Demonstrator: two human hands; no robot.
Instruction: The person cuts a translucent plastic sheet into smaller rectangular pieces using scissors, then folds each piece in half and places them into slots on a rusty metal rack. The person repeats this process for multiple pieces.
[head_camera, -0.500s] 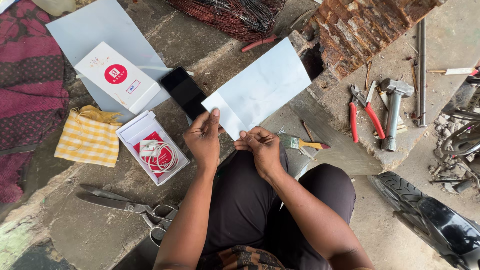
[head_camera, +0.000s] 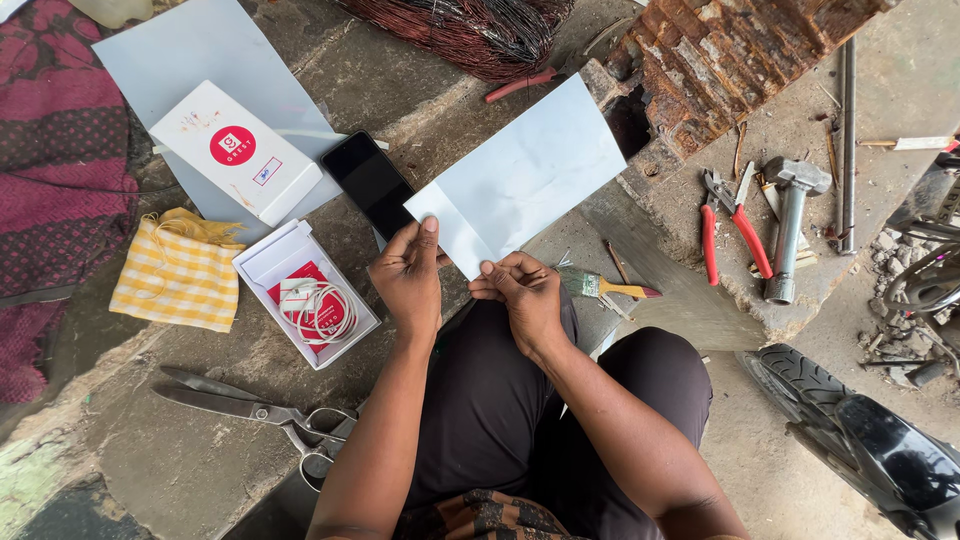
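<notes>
Red cloth (head_camera: 55, 180): at the picture's 9 o'clock edge, lying on the concrete floor (head_camera: 180, 450).
Yellow checked cloth (head_camera: 178, 272): just right of the red cloth, at 9 o'clock from the left hand.
White box lid (head_camera: 235, 152): at 10 o'clock from the left hand, resting on a pale sheet (head_camera: 190, 45).
Open white box (head_camera: 305, 292): just beside the left hand at its 9 o'clock, a coiled white cable inside.
Scissors (head_camera: 250, 408): on the floor at 7 o'clock from the left hand.
Black phone (head_camera: 372, 183): flat on the floor, at 11 o'clock from the left hand.
Left hand (head_camera: 408, 275): fingers clamped on the lower left corner of the white sheet (head_camera: 525, 175).
White sheet: held up off the floor, slanting toward 1 o'clock from both hands.
Right hand (head_camera: 525, 295): fingers pinched together on the sheet's bottom edge.
Small brush (head_camera: 608, 288): just right of the right hand, at 3 o'clock.
Red-handled pliers (head_camera: 730, 222): on a concrete slab, well to the right.
Hammer (head_camera: 788, 232): just right of the pliers.
</notes>
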